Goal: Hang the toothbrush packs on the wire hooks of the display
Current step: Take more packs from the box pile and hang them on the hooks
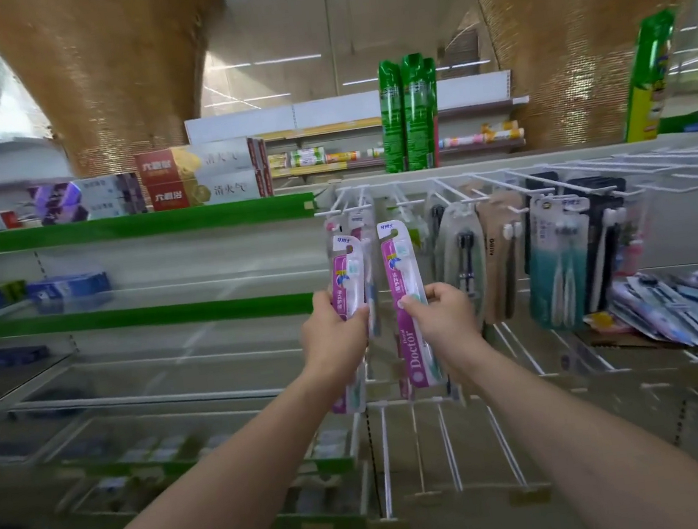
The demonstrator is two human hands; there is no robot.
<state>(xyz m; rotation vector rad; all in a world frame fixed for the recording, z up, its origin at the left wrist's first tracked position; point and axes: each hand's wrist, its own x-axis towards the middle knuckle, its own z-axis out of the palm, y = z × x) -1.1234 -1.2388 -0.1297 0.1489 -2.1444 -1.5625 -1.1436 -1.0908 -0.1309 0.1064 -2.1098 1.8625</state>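
My left hand grips a purple toothbrush pack upright, its top just below the leftmost white wire hooks. Beside it, my right hand pinches a second purple toothbrush pack, marked "Doctor", by its middle. This pack's top also sits under the hooks, apart from them. Another pack of the same kind hangs behind the left one, partly hidden. Further packs hang on the hooks to the right.
A loose pile of toothbrush packs lies on the shelf at the right. Lower wire hooks jut out below my hands. Green-edged shelves with toothpaste boxes run left. Tall green spray cans stand on top.
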